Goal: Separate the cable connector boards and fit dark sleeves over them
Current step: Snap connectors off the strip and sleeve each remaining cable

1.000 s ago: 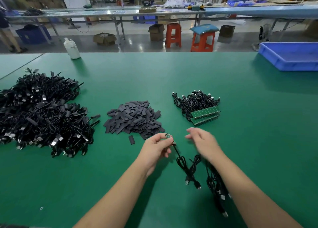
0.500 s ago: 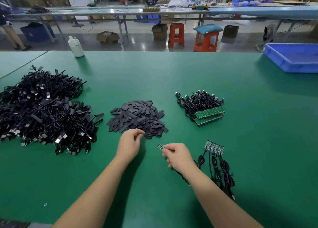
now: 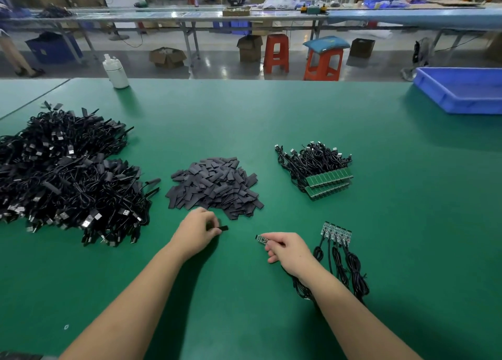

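Note:
My left hand [image 3: 197, 230] pinches one dark sleeve [image 3: 223, 228] just in front of the heap of dark sleeves [image 3: 214, 187]. My right hand [image 3: 286, 248] pinches a single small green connector board [image 3: 261, 238], its black cable trailing back under my wrist. To the right of that hand lies a joined row of several boards [image 3: 336, 230] with their coiled cables [image 3: 350, 267]. Farther back sits a bundle of cables with green board strips [image 3: 328, 179].
A large pile of black sleeved cables [image 3: 62, 177] fills the left of the green table [image 3: 407, 224]. A white bottle [image 3: 115, 71] stands at the far edge, a blue tray [image 3: 461, 90] at the far right. Stools and benches lie beyond.
My left hand has drawn back from the sleeve heap with one sleeve pinched in it. My right hand still holds the single board, which it took over from the left hand a second ago.

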Tool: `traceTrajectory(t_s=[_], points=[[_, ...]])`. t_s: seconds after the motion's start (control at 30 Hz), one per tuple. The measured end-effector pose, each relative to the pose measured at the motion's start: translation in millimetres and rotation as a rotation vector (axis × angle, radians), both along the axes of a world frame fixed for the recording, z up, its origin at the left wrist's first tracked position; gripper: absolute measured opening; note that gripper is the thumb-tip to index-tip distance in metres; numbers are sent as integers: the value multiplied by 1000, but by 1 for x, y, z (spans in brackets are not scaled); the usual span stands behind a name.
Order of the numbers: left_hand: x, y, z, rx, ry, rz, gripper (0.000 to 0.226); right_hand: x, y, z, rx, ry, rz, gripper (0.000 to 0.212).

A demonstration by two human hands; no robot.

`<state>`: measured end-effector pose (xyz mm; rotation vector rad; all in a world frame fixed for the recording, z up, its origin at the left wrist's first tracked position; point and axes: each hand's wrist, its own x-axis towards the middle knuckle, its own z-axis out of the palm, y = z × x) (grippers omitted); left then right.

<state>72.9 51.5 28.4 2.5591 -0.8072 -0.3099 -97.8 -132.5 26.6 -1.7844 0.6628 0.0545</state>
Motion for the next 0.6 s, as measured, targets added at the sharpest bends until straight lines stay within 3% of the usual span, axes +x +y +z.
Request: traceTrajectory(t_s=[0.13, 0.2, 0.33, 0.5, 0.6], points=[[-27, -15, 10, -268, 361, -79, 12, -1, 2, 3, 51, -11, -30, 31], [-43, -23, 7, -303, 426, -143, 20, -1, 1, 3, 66, -1, -41, 29], [-61, -31, -2, -232, 224, -155, 25, -4, -1, 5, 119, -12, -46, 28], [-67, -30, -1, -156, -9, -314, 20, -5, -3, 9, 145, -26, -4, 28], [-65, -27, 3, -215, -46, -309, 21, -7, -5, 14, 144, -38, -6, 28]])
